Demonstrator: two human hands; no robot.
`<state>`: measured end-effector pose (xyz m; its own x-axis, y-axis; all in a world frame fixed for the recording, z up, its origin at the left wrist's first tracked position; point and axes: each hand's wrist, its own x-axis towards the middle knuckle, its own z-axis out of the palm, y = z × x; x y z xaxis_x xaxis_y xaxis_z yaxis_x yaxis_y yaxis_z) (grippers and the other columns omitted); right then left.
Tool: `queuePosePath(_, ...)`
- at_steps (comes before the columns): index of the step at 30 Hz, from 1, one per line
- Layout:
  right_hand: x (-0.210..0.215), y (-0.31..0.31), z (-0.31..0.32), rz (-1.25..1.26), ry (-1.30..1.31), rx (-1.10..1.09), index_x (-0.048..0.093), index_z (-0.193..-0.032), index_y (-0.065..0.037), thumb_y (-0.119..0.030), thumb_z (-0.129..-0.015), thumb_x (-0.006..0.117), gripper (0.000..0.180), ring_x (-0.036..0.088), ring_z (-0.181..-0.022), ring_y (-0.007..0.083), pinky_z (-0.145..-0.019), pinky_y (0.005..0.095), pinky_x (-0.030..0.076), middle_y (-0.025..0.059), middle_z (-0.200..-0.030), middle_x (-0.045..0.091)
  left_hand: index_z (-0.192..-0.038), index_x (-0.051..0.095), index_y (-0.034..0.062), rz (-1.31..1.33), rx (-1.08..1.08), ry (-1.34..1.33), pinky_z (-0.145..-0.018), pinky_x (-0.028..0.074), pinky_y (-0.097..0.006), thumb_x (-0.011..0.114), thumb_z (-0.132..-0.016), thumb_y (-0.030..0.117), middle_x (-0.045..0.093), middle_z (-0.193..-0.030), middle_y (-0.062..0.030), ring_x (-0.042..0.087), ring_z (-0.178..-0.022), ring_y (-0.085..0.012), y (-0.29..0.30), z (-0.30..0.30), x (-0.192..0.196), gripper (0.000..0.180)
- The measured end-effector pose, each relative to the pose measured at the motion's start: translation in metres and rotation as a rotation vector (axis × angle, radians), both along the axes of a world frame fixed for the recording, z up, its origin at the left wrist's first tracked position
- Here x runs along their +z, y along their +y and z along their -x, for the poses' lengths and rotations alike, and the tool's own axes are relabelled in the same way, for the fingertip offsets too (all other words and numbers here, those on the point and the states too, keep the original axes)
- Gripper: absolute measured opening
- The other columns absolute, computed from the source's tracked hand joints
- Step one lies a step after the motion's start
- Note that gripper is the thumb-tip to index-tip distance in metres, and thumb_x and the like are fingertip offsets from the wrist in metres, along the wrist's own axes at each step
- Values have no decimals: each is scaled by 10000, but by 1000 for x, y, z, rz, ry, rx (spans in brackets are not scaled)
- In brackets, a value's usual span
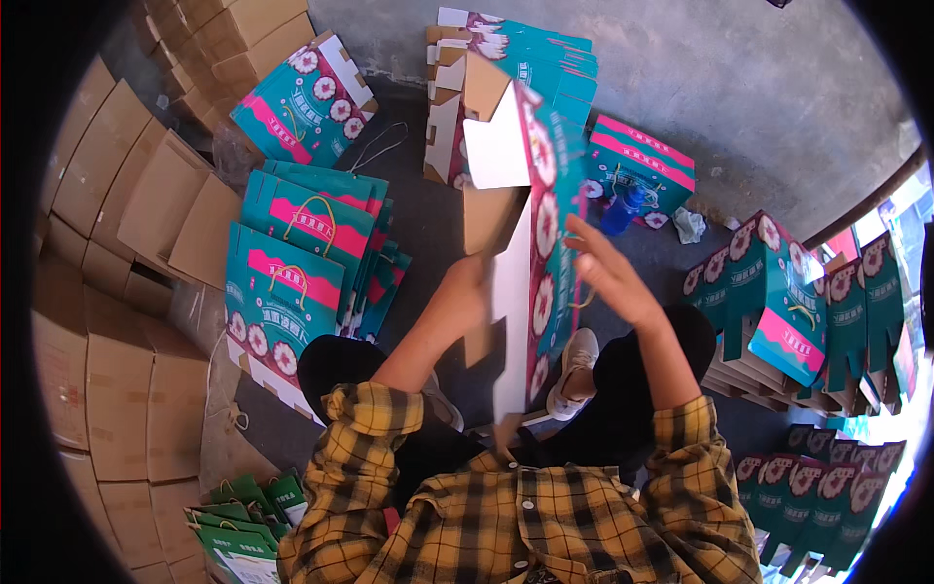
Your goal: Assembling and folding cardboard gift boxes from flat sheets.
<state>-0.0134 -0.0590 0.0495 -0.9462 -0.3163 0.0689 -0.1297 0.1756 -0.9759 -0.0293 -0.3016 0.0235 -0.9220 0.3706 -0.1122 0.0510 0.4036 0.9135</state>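
Observation:
A partly folded teal, pink and white cardboard gift box (545,243) stands tilted in front of me between my knees, slightly blurred. White and brown flaps (498,146) stick out at its far end. My left hand (477,274) grips the box from its left side; its fingers are hidden behind the cardboard. On the right, my right hand (611,271) lies by the teal printed panel, fingers stretched out and apart, near a yellow cord handle (584,300).
Stacked teal boxes with cord handles (292,263) lie left; flat box blanks (545,58) stand behind. Brown cartons (117,389) line the left side. A blue bottle (623,209) stands before another printed box (642,156). More boxes (778,302) stand right, green bags (238,521) lower left.

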Motion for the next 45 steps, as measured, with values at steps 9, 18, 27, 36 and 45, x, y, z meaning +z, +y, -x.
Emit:
queuePosePath(9, 2, -43, 30, -514, 223, -149, 299, -1398, 79, -327, -874, 580, 720, 532, -1169, 371, -990, 382, 415, 307, -1268, 503, -1134, 585, -6, -22, 91, -257, -826, 473, -370, 507, -891, 228, 662, -1018, -179, 635, -973, -283, 27, 17, 8, 346)
queuePosePath(18, -24, 40, 97, -208, -226, -106, 624, -955, 91, -179, -854, 519, 306, 661, -614, 222, -542, 309, 542, 163, -798, 675, -1281, 437, -62, 314, -99, 18, -850, 480, -407, 476, -780, 75, 625, -1030, -291, 607, -1019, -376, -44, -1, -14, 521)
queuePosePath(27, -64, 42, 141, -440, -288, -259, 622, -987, 90, -159, -806, 452, 351, 665, -575, 329, -576, 390, 551, 258, -877, 650, -1396, 175, -128, 735, -118, 40, -920, 457, -461, 501, -755, 65, 328, -1386, -352, 529, -1124, -445, 27, 11, -3, 744)
queuePosePath(36, -54, 11, 140, -1139, 556, -405, 525, -1216, 6, -113, -798, 557, 435, 521, -1150, 338, -948, 432, 431, 208, -1214, 539, -1474, 154, 18, 670, -130, 240, -1081, 310, -461, 536, -706, 21, 240, -1457, -300, 264, -1352, -422, 25, 15, -27, 858)
queuePosePath(45, -46, 0, 152, -854, 631, -473, 492, -1194, 25, -110, -806, 584, 420, 574, -1046, 331, -850, 406, 480, 188, -1102, 583, -1475, 190, 43, 792, -180, 187, -1056, 352, -452, 583, -689, 46, 254, -1453, -295, 284, -1335, -431, 38, 19, -15, 879)
